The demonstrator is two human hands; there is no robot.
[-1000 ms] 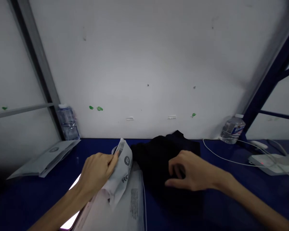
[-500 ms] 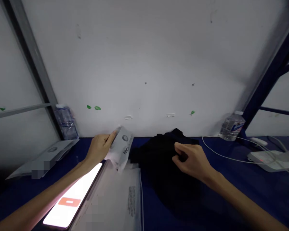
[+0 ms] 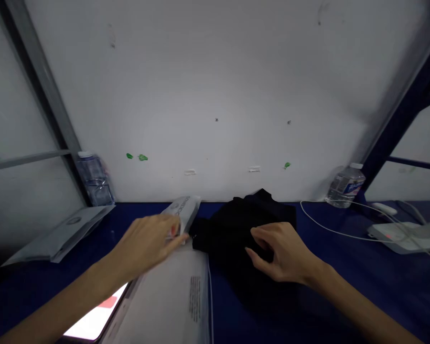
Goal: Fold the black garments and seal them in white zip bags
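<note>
My left hand (image 3: 152,241) is over the near end of a small printed plastic bag (image 3: 184,208). Its thumb stands away from the fingers, and I see nothing gripped. The bag lies at the back by the wall, partly hidden by the hand. A black cloth garment (image 3: 232,229) lies crumpled in the middle. Above its right part hovers my right hand (image 3: 281,253), fingers curled, with a gap between thumb and forefinger and nothing in it. A large clear plastic bag (image 3: 175,296) lies left of the garment, with small print on it.
A lit phone (image 3: 96,320) lies partly under my left forearm. Another plastic bag (image 3: 62,229) and a water bottle (image 3: 95,179) are at the left. At the right are a second bottle (image 3: 346,186), a white power strip (image 3: 397,236) and a cable (image 3: 329,231) on the blue table.
My left hand has let go of the small bag and come nearer and lower. The bag has dropped from upright to lying. My right hand has shifted slightly left and down.
</note>
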